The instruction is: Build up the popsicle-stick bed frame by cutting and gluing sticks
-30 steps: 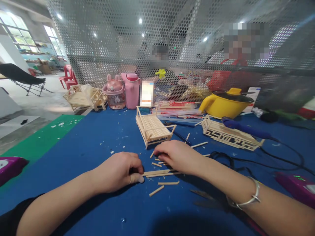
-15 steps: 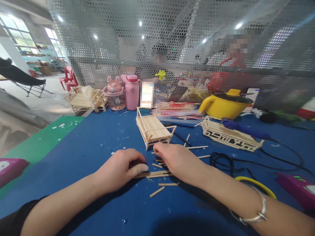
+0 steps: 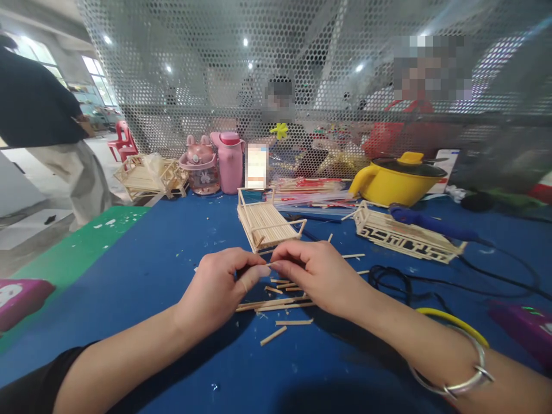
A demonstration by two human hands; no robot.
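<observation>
Over the blue tabletop, my left hand (image 3: 218, 282) and my right hand (image 3: 325, 279) meet with their fingertips almost touching. Both pinch a short thin wooden stick (image 3: 269, 264), mostly hidden by the fingers. Just beyond them stands a small bed-shaped frame (image 3: 271, 221) built of wooden sticks, with raised rails at its ends. Below my fingers lie several loose wooden sticks (image 3: 276, 303), some long and some cut short. One short stick (image 3: 273, 336) lies apart, nearer to me.
A blue glue gun (image 3: 431, 223) rests on another stick model (image 3: 405, 238) at the right, its black cord (image 3: 388, 282) coiled nearby. Behind stand a yellow pot (image 3: 399, 181), a pink bottle (image 3: 232, 164), a clear pink jug (image 3: 203, 169) and a lit phone (image 3: 257, 167). A person (image 3: 47, 115) stands at left.
My right hand has lifted a short stick from the table, and my left hand has moved up and right to pinch it too. A person has come into view at the left.
</observation>
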